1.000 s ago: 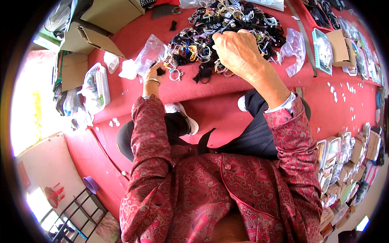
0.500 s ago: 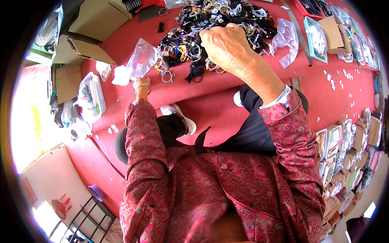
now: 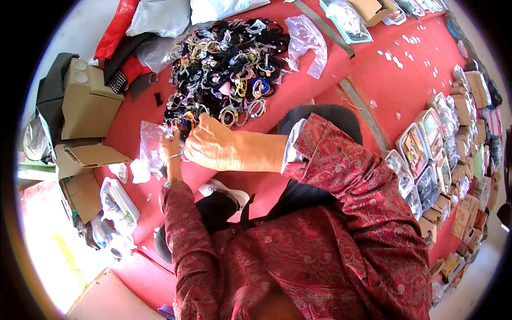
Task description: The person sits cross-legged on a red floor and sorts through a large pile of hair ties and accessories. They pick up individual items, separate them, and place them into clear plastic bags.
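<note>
A heap of hair ties (image 3: 226, 64), mostly black with coloured bands, beads and small charms, lies on the red cloth before me. My left hand (image 3: 170, 148), a bracelet at its wrist, is closed at the heap's near left edge, its fingers beside some pale ties. What it grips is too small to make out. Right beside it, my right hand (image 3: 209, 143) is curled shut with its back turned up, so anything in its fingers is hidden. A crumpled clear plastic bag (image 3: 151, 140) lies just left of my left hand.
Open cardboard boxes (image 3: 88, 109) stand at the left, above a white tray (image 3: 120, 198). Another clear bag (image 3: 306, 42) lies right of the heap. A teal basket (image 3: 346, 24) sits farther off, and packed plastic boxes (image 3: 413, 149) line the right side.
My right hand has come from over the heap down to the left, close to my left hand. The view has shifted, so the heap sits farther left in it.
</note>
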Demonstrator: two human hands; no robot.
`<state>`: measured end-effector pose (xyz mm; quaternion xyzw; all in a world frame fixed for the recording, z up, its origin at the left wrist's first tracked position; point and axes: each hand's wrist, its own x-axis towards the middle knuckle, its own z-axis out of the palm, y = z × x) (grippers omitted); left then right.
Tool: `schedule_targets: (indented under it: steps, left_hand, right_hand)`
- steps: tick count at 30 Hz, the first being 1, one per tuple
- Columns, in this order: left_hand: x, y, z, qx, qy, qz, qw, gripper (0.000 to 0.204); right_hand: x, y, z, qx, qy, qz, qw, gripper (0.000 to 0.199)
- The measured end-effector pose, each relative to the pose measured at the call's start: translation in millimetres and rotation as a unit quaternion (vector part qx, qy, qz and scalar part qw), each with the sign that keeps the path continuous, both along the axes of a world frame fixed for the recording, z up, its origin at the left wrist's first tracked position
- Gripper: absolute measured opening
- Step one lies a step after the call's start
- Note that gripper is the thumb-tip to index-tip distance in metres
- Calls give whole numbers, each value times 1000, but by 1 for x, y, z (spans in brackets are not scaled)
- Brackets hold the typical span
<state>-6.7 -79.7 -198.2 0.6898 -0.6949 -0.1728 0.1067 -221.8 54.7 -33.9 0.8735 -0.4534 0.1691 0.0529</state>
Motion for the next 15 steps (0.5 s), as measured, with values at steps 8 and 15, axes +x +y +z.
schedule_targets:
  steps: [8, 15]
  left_hand:
    - [40, -11, -83, -74, 19, -7, 997, 29]
    - [48, -55, -27, -89, -49, -59, 993, 27]
  right_hand:
    - [4, 13, 6, -4, -35, 28, 999, 12]
    - [12, 8, 2, -58, -25, 34, 997, 12]
